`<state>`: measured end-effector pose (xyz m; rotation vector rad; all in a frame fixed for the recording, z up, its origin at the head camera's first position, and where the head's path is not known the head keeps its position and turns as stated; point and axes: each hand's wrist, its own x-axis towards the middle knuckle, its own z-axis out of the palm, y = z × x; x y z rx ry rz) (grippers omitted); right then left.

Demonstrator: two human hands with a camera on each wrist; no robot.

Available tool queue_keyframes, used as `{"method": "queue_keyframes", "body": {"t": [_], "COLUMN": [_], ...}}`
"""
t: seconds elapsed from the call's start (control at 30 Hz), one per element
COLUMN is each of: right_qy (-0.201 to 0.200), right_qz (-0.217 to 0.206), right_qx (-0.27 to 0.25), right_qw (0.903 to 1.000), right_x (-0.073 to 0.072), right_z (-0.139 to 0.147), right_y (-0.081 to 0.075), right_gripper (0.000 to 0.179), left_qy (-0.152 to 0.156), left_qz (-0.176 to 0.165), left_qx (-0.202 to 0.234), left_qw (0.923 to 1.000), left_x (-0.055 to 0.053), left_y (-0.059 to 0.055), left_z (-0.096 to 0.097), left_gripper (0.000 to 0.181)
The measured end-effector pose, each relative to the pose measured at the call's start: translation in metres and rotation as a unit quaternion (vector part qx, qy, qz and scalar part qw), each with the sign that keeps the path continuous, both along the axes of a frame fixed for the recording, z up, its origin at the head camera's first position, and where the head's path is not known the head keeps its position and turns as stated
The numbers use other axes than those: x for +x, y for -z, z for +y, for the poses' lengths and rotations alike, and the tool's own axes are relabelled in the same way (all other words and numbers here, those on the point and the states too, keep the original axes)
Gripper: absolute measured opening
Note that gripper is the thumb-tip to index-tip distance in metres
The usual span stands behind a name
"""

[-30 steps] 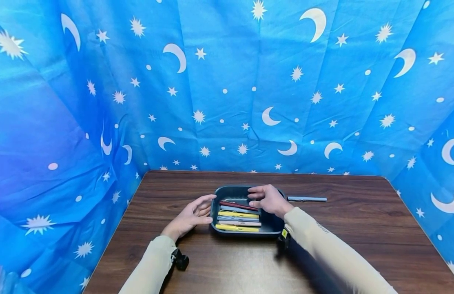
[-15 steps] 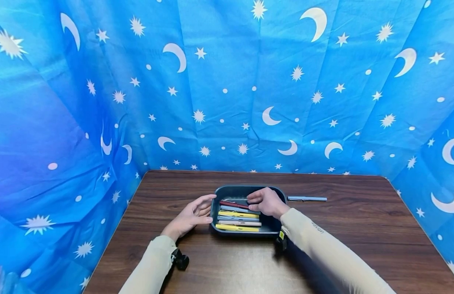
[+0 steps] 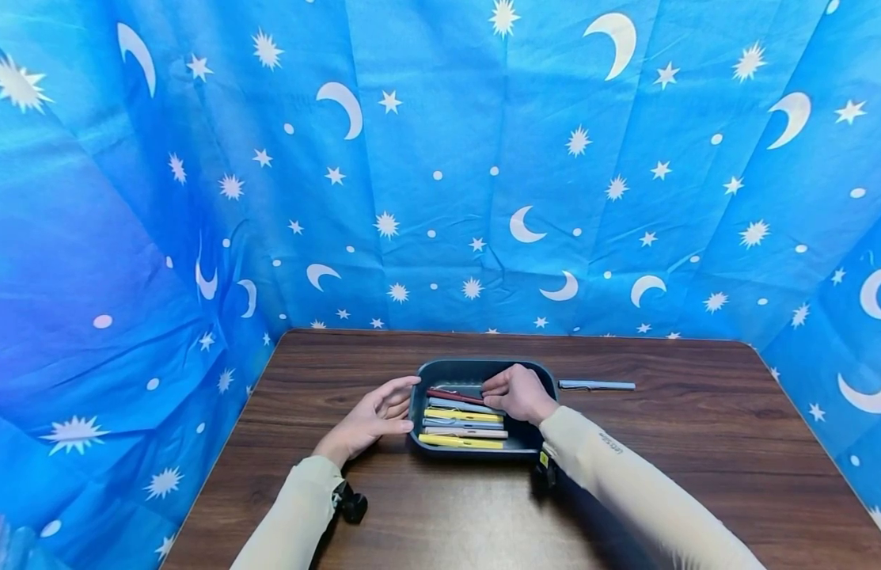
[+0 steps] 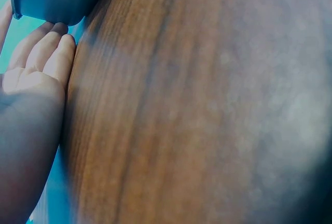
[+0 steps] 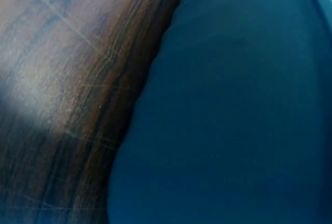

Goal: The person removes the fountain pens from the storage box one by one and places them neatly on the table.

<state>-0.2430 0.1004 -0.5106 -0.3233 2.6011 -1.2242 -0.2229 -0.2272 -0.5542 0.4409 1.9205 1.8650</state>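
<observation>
Between the sleeves (image 3: 625,475), the surface (image 3: 447,514) leaves a path to the near wall of the tray (image 3: 476,454). The left hand (image 3: 372,416) blocks the left wall; the right hand (image 3: 522,394) extends over the right end. Pens (image 3: 461,443) crowd the tray's left part, with a gap at its far wall. A loose pen (image 3: 604,385) lies just right of it.

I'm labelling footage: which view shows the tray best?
The head view: it shows most of the tray, rim and inside, holding pens. The left wrist view catches only part of its outside; the right wrist view, a close, soft stretch of its wall.
</observation>
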Motion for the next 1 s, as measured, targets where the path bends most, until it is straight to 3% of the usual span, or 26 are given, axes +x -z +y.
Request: {"method": "queue_keyframes", "body": {"t": [0.43,1.0], "right_qy": [0.005,0.005], "right_qz": [-0.004,0.023], "right_qx": [-0.002,0.029], "right_qw": [1.0000,0.9993], "right_x": [0.0015,-0.0021], "right_z": [-0.0015,-0.0022], "right_y": [-0.0031,0.0008], "right_gripper": [0.025,0.026], "left_qy": [0.003,0.004], "left_qz": [0.000,0.005], "left_qx": [0.005,0.001], "left_qw": [1.0000,1.0000], "left_x": [-0.0011,0.0004], "left_y": [-0.0002,0.0000], "left_z": [-0.0009,-0.0006], "left_gripper": [0.076,0.074]}}
